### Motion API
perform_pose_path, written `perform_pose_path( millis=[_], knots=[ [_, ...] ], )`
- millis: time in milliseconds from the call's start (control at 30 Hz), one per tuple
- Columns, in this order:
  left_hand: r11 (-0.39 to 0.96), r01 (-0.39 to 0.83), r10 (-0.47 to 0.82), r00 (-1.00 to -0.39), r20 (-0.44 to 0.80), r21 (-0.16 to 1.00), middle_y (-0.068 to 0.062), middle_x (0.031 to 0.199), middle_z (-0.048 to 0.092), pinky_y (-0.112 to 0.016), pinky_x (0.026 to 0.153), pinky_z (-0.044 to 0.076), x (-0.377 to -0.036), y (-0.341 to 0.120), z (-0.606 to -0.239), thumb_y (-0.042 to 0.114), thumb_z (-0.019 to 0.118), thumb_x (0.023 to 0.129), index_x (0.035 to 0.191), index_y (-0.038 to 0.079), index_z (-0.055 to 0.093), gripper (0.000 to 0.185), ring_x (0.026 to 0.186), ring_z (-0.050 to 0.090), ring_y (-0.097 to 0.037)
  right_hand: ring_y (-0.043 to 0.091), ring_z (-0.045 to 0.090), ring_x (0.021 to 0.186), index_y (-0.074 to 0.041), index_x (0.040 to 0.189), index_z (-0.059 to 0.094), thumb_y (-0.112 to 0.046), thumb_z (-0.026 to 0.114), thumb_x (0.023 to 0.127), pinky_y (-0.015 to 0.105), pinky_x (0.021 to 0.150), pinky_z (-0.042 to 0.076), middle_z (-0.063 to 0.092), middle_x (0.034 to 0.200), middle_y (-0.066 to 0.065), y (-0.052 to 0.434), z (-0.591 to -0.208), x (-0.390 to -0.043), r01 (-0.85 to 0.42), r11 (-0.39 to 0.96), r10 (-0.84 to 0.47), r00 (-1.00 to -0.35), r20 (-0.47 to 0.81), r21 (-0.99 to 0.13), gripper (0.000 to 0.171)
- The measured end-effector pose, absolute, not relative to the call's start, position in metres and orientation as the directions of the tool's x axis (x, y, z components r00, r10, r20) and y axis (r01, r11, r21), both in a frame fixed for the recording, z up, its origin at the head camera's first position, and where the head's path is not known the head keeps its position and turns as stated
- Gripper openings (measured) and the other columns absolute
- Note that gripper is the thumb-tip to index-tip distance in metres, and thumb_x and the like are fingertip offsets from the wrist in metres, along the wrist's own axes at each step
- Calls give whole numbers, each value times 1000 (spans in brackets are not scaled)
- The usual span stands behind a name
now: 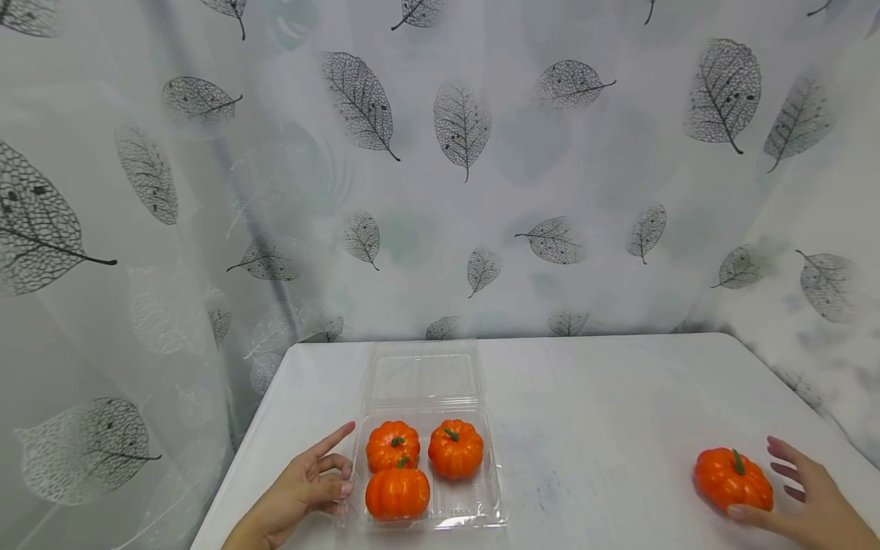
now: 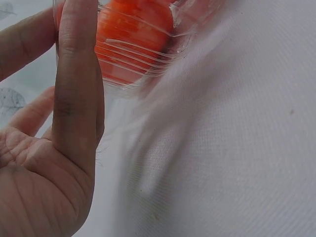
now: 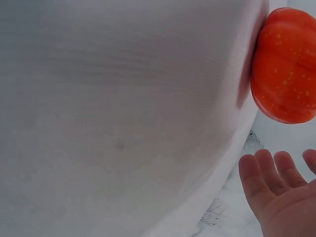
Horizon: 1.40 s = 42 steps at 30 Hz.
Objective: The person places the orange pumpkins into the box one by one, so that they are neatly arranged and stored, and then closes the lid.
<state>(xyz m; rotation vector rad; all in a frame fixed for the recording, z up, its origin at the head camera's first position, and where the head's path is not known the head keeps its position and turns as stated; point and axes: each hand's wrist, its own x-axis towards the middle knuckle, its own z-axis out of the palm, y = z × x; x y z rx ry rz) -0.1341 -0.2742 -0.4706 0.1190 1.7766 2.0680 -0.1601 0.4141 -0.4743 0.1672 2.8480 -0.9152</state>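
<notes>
The counter (image 1: 619, 397), under a white cloth, carries a clear tray (image 1: 474, 510) with its lid folded back; three pumpkins sit inside, one corner free. The left hand (image 1: 302, 489) rests against the tray's left wall, fingers loosely spread and gripping nothing. The right hand (image 1: 807, 500) is open, thumb touching the loose pumpkin (image 1: 732, 480) near the counter's right edge. A clumsy nudge there could roll it off. The light tray may slide if pushed.
</notes>
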Motion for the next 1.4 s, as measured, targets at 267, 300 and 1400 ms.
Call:
perform_pose_path(
  millis=[267, 300, 1400],
  knots=[
    [-115, -241, 365, -912, -185, 964, -3, 101, 54, -34, 73, 61, -134, -273, -469, -2, 66, 95, 163, 9, 13, 87, 78, 60, -15, 63, 33, 119, 21, 147, 2, -58, 82, 78, 62, 91, 51, 13, 142, 46, 413, -482, -159, 263, 765, 124, -956, -265, -588, 132],
    [-117, -239, 367, -912, -182, 964, -3, 101, 55, -34, 73, 61, -134, -273, -469, -3, 66, 95, 163, 9, 13, 87, 77, 60, -15, 63, 35, 119, 20, 147, 2, -60, 82, 76, 60, 89, 53, 14, 141, 46, 413, -483, -158, 280, 758, 135, -951, -278, -589, 134],
    [-126, -250, 361, -913, -191, 960, -3, 100, 54, -35, 75, 61, -133, -273, -471, -2, 65, 95, 163, 8, 10, 88, 76, 61, -15, 45, 53, 118, 11, 149, 26, -32, 87, 81, 38, 85, 59, 35, 146, 36, 347, -461, -162, 31, 694, -172, -963, -207, -720, 101]
  ],
)
